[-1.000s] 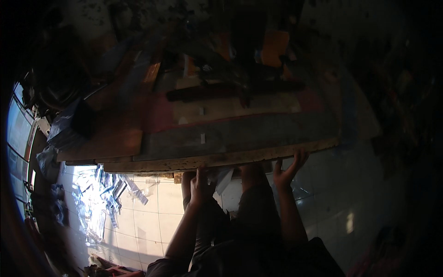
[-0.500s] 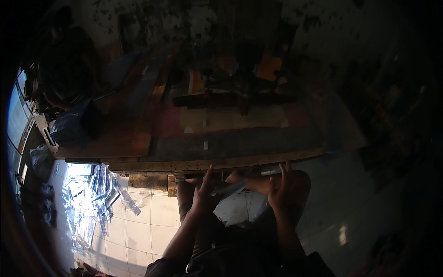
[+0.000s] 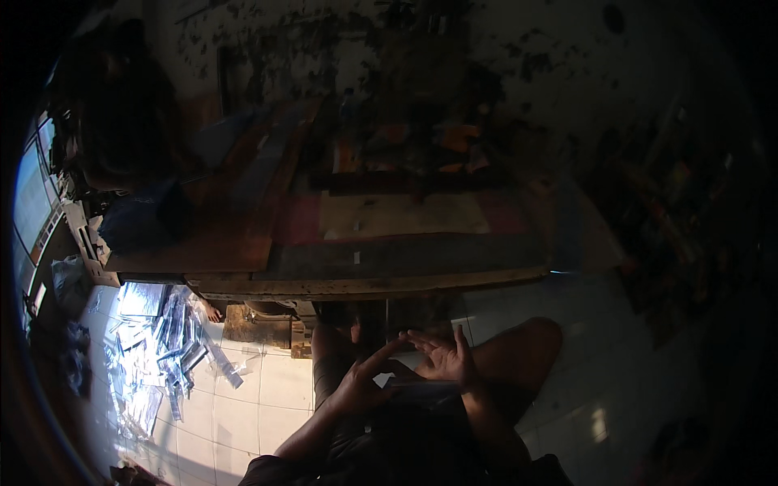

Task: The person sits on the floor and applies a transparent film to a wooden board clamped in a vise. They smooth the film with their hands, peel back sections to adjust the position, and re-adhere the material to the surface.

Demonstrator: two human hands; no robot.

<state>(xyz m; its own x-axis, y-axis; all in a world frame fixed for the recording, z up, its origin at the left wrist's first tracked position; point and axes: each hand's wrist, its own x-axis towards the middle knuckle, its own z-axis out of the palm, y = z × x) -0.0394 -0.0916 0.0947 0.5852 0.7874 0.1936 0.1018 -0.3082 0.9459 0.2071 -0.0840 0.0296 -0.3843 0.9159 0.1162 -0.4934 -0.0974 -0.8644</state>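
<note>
Over my lap, my left hand pinches the end of a thin translucent strip, apparently plastic, with its index finger stretched toward the other hand. The strip lies level and reaches toward my right wrist; dim light hides its exact edges. My right hand has its fingers spread and its thumb raised, and nothing shows in its grasp. The fingertips of both hands come close together; whether they touch I cannot tell.
A low wooden worktable spans the view ahead, with a dark press-like device on it. Shiny plastic strips litter the sunlit tiles at left, near a wooden block. A person sits at far left.
Both hands have come back from the table edge toward my lap and closer together. The strip has moved down with my left hand. A foot now shows beside the wooden block.
</note>
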